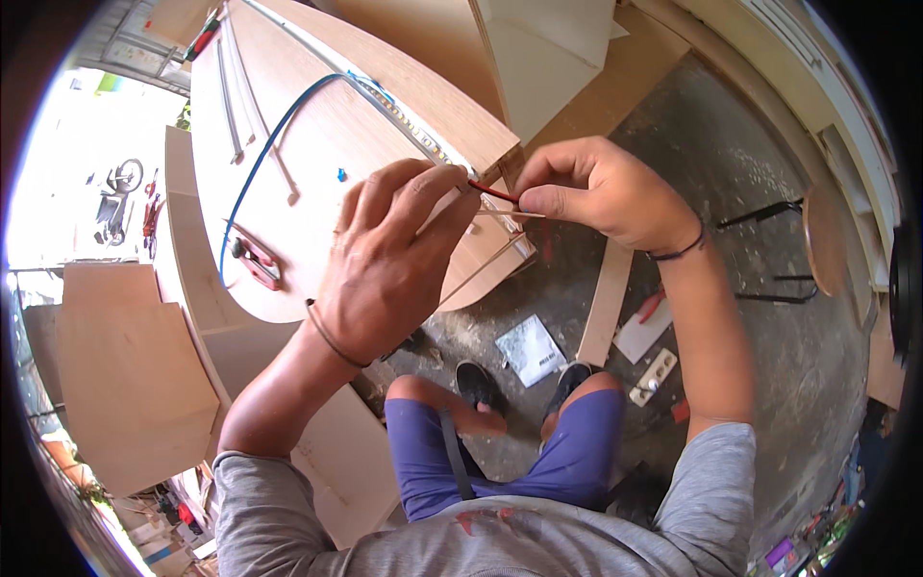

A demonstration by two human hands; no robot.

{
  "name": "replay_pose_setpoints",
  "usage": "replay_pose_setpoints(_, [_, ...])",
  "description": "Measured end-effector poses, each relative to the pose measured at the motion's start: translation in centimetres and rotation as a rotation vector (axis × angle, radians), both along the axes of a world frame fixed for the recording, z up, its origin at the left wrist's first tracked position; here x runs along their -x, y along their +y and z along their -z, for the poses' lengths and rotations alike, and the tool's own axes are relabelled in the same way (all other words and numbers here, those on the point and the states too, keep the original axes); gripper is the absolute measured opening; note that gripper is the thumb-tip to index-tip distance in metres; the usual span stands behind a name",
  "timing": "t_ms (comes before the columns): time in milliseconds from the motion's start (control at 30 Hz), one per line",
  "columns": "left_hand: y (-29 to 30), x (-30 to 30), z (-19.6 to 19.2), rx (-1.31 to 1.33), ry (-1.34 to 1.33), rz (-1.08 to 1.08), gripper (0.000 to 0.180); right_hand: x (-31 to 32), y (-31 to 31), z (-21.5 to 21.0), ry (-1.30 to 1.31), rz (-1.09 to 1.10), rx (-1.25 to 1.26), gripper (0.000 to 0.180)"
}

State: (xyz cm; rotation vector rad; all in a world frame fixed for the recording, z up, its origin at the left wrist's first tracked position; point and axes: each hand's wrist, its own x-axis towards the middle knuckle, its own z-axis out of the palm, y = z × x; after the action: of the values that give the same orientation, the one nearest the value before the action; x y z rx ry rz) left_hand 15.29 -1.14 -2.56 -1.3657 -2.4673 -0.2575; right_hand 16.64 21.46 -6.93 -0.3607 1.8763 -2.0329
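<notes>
Plywood tabletop (317,144) at upper left, curved edge toward the knees, blue cable (258,163) looping across it. Left hand (389,260) and right hand (596,188) meeting just off its corner. Fingers of both pinched shut on thin red wire (492,191) stretched between them.
</notes>
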Motion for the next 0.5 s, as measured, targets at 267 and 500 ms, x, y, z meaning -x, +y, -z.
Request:
replay_pose_setpoints(267, [0.5, -0.1, 0.6, -0.049, 0.189, 0.014, 0.034, 1.4, 1.0, -0.2, 0.423, -0.020, -0.274, 0.018])
replay_pose_setpoints(500, [0.7, -0.3, 2.4, -0.197, 0.264, -0.002, 0.028, 2.5, 0.4, 0.2, 0.608, 0.031, -0.354, 0.018])
